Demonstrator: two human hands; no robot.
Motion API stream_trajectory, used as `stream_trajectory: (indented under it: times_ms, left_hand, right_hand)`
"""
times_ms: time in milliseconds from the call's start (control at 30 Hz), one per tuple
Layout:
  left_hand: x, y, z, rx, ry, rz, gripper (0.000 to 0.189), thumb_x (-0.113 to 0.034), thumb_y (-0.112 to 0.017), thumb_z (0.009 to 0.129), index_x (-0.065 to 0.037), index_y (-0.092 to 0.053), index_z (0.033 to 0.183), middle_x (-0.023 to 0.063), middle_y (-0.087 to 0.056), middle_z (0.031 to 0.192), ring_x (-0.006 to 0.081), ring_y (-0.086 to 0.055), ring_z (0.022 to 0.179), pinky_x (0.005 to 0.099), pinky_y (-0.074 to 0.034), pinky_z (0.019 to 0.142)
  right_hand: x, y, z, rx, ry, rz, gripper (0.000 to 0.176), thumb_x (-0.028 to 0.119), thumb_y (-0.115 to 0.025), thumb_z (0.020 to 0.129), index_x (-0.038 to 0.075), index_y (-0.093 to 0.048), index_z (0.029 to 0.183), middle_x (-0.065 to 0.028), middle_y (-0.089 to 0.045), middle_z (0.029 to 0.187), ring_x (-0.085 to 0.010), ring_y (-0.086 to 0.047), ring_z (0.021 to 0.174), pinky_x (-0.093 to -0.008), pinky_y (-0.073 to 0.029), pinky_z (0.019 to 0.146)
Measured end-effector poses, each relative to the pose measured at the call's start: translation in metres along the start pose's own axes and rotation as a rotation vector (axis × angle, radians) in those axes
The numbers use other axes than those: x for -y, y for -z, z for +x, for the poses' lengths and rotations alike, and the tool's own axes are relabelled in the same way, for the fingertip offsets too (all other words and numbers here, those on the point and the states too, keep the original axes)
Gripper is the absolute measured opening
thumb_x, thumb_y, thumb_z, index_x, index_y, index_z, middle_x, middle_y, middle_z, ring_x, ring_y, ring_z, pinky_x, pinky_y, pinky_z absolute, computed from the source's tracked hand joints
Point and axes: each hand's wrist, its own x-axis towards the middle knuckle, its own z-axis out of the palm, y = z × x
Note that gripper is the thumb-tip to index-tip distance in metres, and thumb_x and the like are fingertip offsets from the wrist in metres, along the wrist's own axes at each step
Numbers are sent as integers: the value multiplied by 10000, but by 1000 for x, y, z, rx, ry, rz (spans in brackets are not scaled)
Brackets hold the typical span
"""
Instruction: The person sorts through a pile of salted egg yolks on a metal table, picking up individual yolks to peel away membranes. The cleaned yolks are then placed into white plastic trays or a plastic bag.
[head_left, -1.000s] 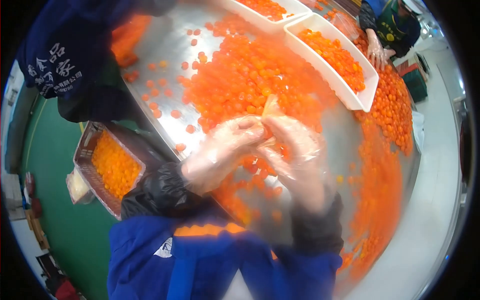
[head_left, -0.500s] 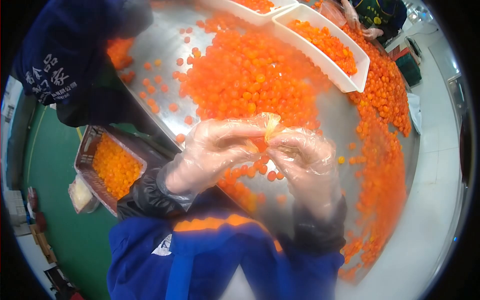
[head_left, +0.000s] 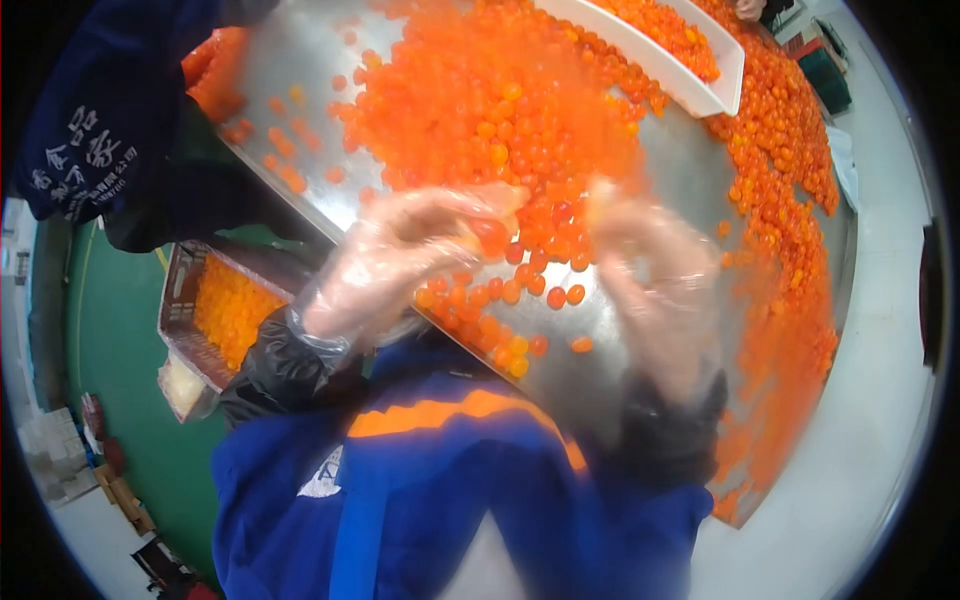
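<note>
My left hand (head_left: 390, 255), in a clear plastic glove, is closed on a round orange egg yolk (head_left: 489, 236) held between thumb and fingers. To its right, my right hand (head_left: 660, 290) is apart from it, also gloved and smeared by motion; a yellowish patch shows at its fingertips, but I cannot make out whether it grips anything. Below and between the hands lie loose yolks (head_left: 556, 297) on the metal table (head_left: 590, 385). Beyond them spreads a large pile of orange yolks (head_left: 470, 120).
A white tray (head_left: 735, 85) of yolks stands at the far right, with more yolks (head_left: 780, 270) along the table's right side. A crate (head_left: 180, 300) of yolks is at lower left. A person in a dark blue jacket (head_left: 90, 120) is close on the left.
My hands were together, pinching a pale yellow film above a yolk. They have now separated: the right has moved right, while the left keeps the yolk. The view has shifted too.
</note>
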Motion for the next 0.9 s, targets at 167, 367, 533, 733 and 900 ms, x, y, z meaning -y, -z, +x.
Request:
stream_trajectory:
  times_ms: [167, 367, 533, 733, 900]
  left_hand:
    - [25, 44, -6, -73, 82, 247, 322, 54, -630, 899, 8, -660, 1217, 143, -648, 1336, 171, -666, 1033, 305, -544, 914]
    - [47, 68, -9, -293, -91, 903, 302, -11, -693, 869, -12, -694, 1171, 129, -729, 1088, 182, -702, 941, 307, -549, 839]
    - [39, 63, -8, -281, 14, 1028, 301, -82, -700, 884, -58, -702, 1184, 131, -733, 1036, 202, -711, 910, 325, -553, 827]
    - [41, 54, 3, -122, 202, 1206, 288, -222, -698, 879, -100, -721, 1139, 163, -723, 965, 305, -710, 905, 388, -555, 801]
    - [56, 48, 3, 101, 254, 1618, 285, -292, -734, 814, -87, -708, 1010, 165, -715, 926, 343, -696, 907, 430, -537, 784]
  right_hand:
    - [-49, 46, -74, -193, -422, -47, 151, -18, -698, 826, 15, -692, 973, -100, -715, 950, -208, -685, 888, -322, -542, 843]
    - [-18, 77, -196, -899, -1156, -234, 256, 159, -648, 909, 6, -652, 1114, -109, -659, 1107, -206, -620, 1050, -344, -485, 942]
    - [8, 96, -306, -1220, -1236, -155, 341, 222, -623, 944, 7, -665, 1205, -139, -677, 1169, -240, -629, 1093, -367, -495, 966]
    - [0, 83, -293, -692, -1281, -242, 371, 323, -595, 991, 49, -707, 1215, -191, -704, 1199, -303, -646, 1134, -422, -527, 959]
    - [-35, 28, -203, 13, -1131, 504, 399, 119, -540, 983, 4, -592, 1362, -130, -658, 1279, -176, -639, 1039, -308, -520, 897]
